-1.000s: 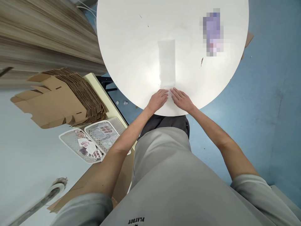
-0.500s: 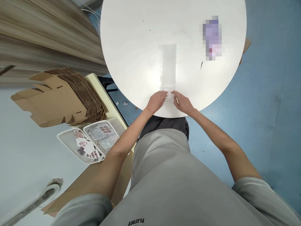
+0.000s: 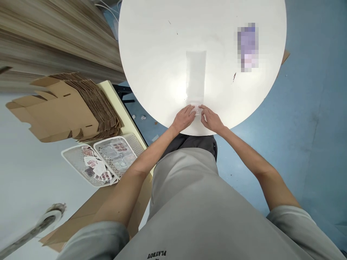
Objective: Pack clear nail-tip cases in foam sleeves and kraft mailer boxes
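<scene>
Where hands [image 3: 185,118] [image 3: 213,120] cover translucent strip [image 3: 195,76], grip unclear.

Entry one: lettering [image 3: 157,255], a single word, on the grey shirt [image 3: 189,202] at the near side of the table [image 3: 154,61]. We read PLAYBOY, set in small dark capitals, upside down as we see it. Beside the word, a dark mark [image 3: 157,259] is cut off by the view's lower edge; we cannot tell its shape. Entry two: cards [image 3: 99,168] in a basket [image 3: 71,148] left of the table, with reddish print too small for us to read. Entry three: purple item [image 3: 248,43] on the table's right part, masked by coarse squares; any wording there escapes us.
</scene>
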`<state>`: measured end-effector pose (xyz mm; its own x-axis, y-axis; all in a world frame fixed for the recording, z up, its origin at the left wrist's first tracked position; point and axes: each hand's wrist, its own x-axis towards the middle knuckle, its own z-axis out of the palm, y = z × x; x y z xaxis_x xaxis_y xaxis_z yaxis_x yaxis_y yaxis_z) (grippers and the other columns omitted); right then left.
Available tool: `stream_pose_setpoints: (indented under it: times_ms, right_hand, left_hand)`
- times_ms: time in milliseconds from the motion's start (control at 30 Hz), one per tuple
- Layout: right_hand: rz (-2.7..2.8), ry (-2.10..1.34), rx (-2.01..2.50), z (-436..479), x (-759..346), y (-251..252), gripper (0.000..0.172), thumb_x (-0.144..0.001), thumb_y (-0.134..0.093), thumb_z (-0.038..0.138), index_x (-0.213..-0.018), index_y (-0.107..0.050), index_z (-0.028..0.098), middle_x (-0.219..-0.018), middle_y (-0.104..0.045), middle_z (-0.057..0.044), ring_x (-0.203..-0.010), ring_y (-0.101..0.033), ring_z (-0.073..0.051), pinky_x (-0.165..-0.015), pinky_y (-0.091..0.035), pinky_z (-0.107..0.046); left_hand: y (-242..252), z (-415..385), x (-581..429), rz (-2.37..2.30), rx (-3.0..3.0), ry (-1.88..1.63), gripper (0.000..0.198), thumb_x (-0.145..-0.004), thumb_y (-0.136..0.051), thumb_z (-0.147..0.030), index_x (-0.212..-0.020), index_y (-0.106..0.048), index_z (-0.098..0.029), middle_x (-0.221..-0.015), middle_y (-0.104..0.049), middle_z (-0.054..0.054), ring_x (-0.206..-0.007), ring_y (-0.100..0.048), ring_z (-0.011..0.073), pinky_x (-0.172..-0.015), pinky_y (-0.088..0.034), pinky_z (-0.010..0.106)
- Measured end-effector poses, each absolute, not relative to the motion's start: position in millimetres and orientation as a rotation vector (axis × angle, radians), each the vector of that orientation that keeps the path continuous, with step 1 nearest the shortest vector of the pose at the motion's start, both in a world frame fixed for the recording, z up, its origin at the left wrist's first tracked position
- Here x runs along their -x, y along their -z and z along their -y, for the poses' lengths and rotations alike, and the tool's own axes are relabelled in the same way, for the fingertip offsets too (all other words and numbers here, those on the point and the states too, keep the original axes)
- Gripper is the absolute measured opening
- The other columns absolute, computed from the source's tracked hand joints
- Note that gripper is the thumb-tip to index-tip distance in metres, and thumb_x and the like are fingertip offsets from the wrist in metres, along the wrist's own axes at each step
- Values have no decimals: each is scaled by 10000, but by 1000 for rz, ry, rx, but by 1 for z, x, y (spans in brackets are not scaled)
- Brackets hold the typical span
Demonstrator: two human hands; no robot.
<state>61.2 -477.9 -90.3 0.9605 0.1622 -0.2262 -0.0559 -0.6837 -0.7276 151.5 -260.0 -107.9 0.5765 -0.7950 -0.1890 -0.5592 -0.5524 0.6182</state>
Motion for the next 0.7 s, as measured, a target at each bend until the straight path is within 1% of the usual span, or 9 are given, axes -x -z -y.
stream_pose_setpoints:
  times_ms: [100,167,300,367,467,533,600,667,700]
  right_hand:
    - [-4,-335,2245,477,-66,87,339,-1167,-362,372,-1384,-576,222,-1648,-631,-210,-1463,-680,-347,-1046,-688,-574]
    - [-73,-329,2199,478,-70,85,354,-1170,-369,413,-1394,-573,229,-1616,-660,-203,-1318,-756,-329,-1054,-684,-570]
    - [-128,-370,2146,483,-77,80,394,-1170,-399,474,-1426,-596,250,-1578,-695,-163,-1292,-764,-317,-1094,-671,-561]
    - [-86,-387,2189,487,-81,80,498,-1131,-534,540,-1531,-568,245,-1632,-655,-171,-1392,-720,-355,-1142,-645,-592]
    - [60,-388,2334,490,-89,87,790,-1041,-733,541,-1704,-457,210,-1786,-493,-192,-1646,-500,-414,-1294,-512,-668]
    - [151,-417,2408,489,-95,97,768,-1068,-700,431,-1746,-431,192,-1833,-427,-181,-1725,-382,-396,-1346,-449,-672]
    - [208,-468,2444,486,-99,109,659,-1104,-583,281,-1743,-462,173,-1825,-443,-175,-1730,-384,-363,-1349,-455,-644]
    - [248,-490,2456,484,-100,119,633,-1109,-473,173,-1742,-478,163,-1812,-463,-166,-1728,-392,-333,-1350,-462,-619]
    - [263,-483,2457,483,-99,122,644,-1108,-434,143,-1750,-471,169,-1811,-464,-154,-1732,-383,-317,-1356,-459,-612]
  left_hand:
    - [104,260,-155,1124,-2297,621,389,-1063,-546,-203,-1427,-676,-154,-1622,-659,225,-1611,-563,364,-1338,-488,619]
    - [101,260,-157,1117,-2298,629,459,-1045,-506,-137,-1479,-657,-139,-1627,-657,227,-1608,-571,356,-1337,-487,617]
    - [98,262,-164,1064,-2292,621,483,-1053,-445,-75,-1471,-682,-128,-1582,-695,234,-1560,-628,337,-1305,-525,596]
    - [97,263,-169,1062,-2285,622,442,-1069,-459,-85,-1427,-712,-140,-1565,-710,230,-1537,-650,340,-1275,-554,591]
    - [95,263,-176,1102,-2284,639,397,-1081,-474,-91,-1370,-739,-158,-1537,-734,210,-1501,-680,336,-1220,-595,568]
    - [92,265,-179,1130,-2300,660,378,-1087,-477,-99,-1347,-744,-161,-1500,-756,204,-1458,-708,335,-1186,-611,547]
    - [88,267,-179,1150,-2318,693,329,-1099,-510,-154,-1330,-746,-160,-1447,-774,214,-1401,-733,351,-1160,-615,545]
    - [85,269,-179,1162,-2307,724,293,-1100,-603,-286,-1330,-736,-162,-1394,-780,221,-1349,-742,380,-1148,-606,562]
    - [83,270,-180,1136,-2301,716,335,-1092,-646,-365,-1348,-721,-164,-1381,-774,220,-1336,-737,390,-1150,-600,567]
